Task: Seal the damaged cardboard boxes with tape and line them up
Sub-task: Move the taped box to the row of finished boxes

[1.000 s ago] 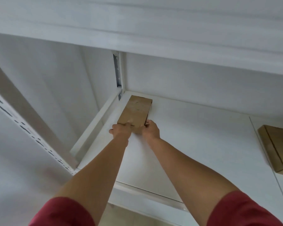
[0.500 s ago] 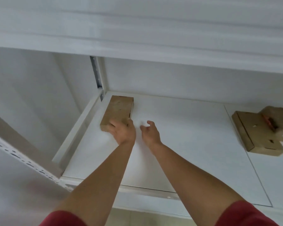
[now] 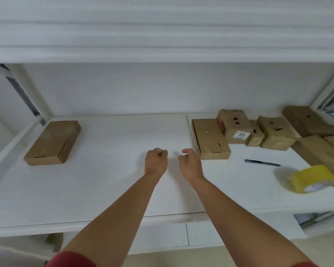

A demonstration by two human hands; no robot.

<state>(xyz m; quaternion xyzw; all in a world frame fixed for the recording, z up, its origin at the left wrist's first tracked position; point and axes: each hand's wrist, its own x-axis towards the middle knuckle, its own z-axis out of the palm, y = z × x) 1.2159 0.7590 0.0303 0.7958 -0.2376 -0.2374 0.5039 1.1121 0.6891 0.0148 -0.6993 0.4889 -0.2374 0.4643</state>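
Note:
A flat brown cardboard box (image 3: 53, 142) lies alone at the far left of the white shelf (image 3: 108, 185). My left hand (image 3: 156, 161) hovers over the shelf's middle with its fingers curled in, holding nothing. My right hand (image 3: 188, 162) is beside it, fingers loosely apart and empty, just left of another flat box (image 3: 210, 139). Behind that box lies a cluster of several brown boxes with torn holes (image 3: 272, 132); one (image 3: 234, 125) bears a white label. A yellow tape roll (image 3: 308, 179) lies at the right near the front.
A dark pen (image 3: 262, 162) lies on the shelf between the flat box and the tape. More cardboard boxes (image 3: 316, 151) are stacked at the far right. An upper shelf (image 3: 162, 45) overhangs the space. Shelf uprights (image 3: 27, 97) stand at both ends.
Both hands let go of the left box and moved right to the shelf's middle. The view swung right, bringing the box cluster, pen and tape into sight.

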